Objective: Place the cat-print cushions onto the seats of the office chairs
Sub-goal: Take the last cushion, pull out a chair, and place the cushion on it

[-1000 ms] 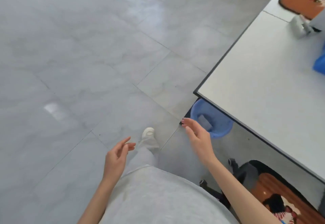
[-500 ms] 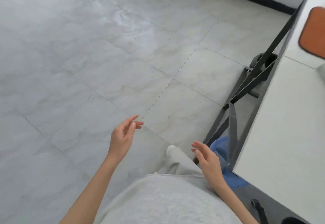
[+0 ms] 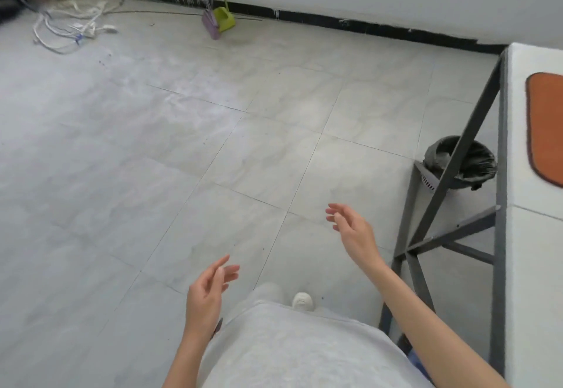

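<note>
Well apart from both empty, loose-fingered grips, left [image 3: 207, 293] and right [image 3: 353, 232], an orange cushion [image 3: 545, 128] is seen on the desk [image 3: 530, 265].

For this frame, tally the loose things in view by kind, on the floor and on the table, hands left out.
Cushions: 1, orange, on the white table, cut off by the frame edge
Bins: 1, black-lined, under the table
Dustpans: 1, green, by the wall
Brooms: 1, purple head, beside the dustpan
Cable bundles: 1, white, on the floor
Total: 5
</note>
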Demonstrator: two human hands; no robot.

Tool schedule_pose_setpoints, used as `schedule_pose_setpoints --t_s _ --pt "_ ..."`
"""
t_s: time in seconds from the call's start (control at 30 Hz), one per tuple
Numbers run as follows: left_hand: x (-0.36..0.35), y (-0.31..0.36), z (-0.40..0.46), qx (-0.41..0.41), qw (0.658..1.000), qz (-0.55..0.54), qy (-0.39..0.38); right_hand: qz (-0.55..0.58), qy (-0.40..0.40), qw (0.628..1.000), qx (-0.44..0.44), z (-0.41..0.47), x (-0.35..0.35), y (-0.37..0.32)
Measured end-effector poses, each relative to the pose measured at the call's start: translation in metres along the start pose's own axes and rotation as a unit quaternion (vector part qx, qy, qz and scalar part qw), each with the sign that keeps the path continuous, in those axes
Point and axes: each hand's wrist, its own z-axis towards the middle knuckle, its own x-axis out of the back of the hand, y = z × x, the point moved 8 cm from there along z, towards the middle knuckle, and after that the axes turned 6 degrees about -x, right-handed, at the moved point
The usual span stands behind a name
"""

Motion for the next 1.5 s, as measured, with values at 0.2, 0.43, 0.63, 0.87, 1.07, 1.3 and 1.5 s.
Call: schedule_pose_setpoints --t_s 0.2,0.43,0.63,0.87,1.07,1.3,1.5 --pt "-0.066 0.038 0.136 -0.006 1.0 0.005 -0.027 0.046 0.063 0.997 0.028 0.127 0.03 -0.066" --pt "-0.239 0.14 0.324 -0.08 0.964 0.063 -0.246 0.06 0.187 0.975 -0.102 0.213 0.098 -0.028" --pt "-0.419 0.246 0.398 -0.17 0.876 0.129 -0.433 0.129 0.324 0.914 -0.21 0.215 0.155 -0.003" --pt "-0.597 0.283 0.4 -0.196 0.799 0.174 -0.541 0.231 0.447 0.821 -0.271 0.247 0.24 0.017" --pt "-0.699 0.279 0.388 -0.169 0.755 0.225 -0.592 0.226 0.497 0.806 -0.23 0.298 0.365 -0.001" --pt "-0.847 0.33 0.345 -0.229 0.652 0.247 -0.679 0.225 0.585 0.753 -0.2 0.306 0.498 -0.022" --pt "-0.982 0.353 0.262 -0.318 0.509 0.275 -0.751 0.159 0.674 0.653 -0.306 0.257 0.548 0.009"
